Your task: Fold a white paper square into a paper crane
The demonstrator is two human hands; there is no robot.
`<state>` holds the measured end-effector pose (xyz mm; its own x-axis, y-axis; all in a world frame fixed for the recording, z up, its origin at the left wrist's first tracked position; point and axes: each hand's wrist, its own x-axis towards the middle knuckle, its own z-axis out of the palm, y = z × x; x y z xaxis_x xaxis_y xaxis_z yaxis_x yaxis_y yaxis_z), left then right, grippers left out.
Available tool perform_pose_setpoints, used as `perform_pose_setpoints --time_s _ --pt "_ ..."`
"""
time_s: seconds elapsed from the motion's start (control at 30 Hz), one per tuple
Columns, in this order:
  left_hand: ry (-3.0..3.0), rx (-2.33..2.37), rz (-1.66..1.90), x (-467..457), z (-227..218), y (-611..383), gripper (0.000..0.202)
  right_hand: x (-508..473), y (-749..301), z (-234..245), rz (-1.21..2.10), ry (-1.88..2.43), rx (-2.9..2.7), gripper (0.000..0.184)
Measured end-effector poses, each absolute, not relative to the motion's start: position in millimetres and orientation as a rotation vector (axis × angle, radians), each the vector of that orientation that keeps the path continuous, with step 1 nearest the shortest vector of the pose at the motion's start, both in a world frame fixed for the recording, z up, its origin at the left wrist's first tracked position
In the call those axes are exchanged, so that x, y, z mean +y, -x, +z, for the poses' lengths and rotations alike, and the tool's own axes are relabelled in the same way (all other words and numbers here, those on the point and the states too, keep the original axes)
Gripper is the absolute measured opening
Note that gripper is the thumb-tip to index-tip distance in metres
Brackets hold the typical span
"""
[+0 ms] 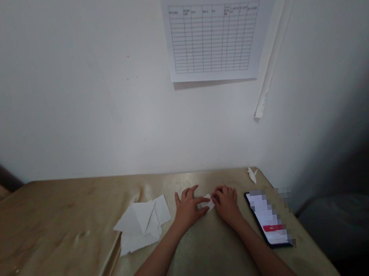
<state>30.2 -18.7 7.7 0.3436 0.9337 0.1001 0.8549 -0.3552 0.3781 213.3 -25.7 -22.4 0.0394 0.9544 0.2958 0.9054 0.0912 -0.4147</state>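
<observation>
A small folded piece of white paper point(209, 204) lies on the table between my two hands. My left hand point(189, 207) has its thumb and index finger on the paper's left side, holding it, while the other fingers are spread and raised. At the opposite side, the curled fingers of my right hand point(227, 201) pinch the paper's edge. My fingers cover part of the paper, so its full shape is hidden.
White paper sheets point(141, 224) lie in a loose pile to the left. On the right is a phone point(267, 221) with a lit screen, and behind it a small folded paper shape point(252, 175). A printed grid sheet point(215, 38) hangs on the wall. The brown table cover point(66, 238) has creases.
</observation>
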Motion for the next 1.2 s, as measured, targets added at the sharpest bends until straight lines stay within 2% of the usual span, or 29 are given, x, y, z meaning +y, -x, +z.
perform_pose_setpoints --time_s 0.1,0.37,0.57,0.77,1.2 --pt "-2.347 1.63 0.442 -19.3 8.5 -31.0 0.035 -29.2 -216.7 -21.7 0.178 1.757 -1.881 0.014" --pt "-2.334 1.649 0.44 -18.6 9.3 -32.9 0.034 -30.0 -219.6 -20.7 0.244 1.756 -1.841 0.031" --pt "-2.334 1.648 0.425 -18.1 9.2 -32.6 0.034 -26.8 -218.8 -20.1 0.291 1.767 -1.771 0.025" --pt "-2.325 1.64 0.381 -17.8 11.0 -31.9 0.038 -19.0 -220.0 -21.6 0.291 1.798 -1.727 0.007" --pt "-2.343 1.646 0.391 -19.4 8.3 -32.1 0.039 -17.1 -221.6 -27.8 0.103 1.785 -1.789 0.015"
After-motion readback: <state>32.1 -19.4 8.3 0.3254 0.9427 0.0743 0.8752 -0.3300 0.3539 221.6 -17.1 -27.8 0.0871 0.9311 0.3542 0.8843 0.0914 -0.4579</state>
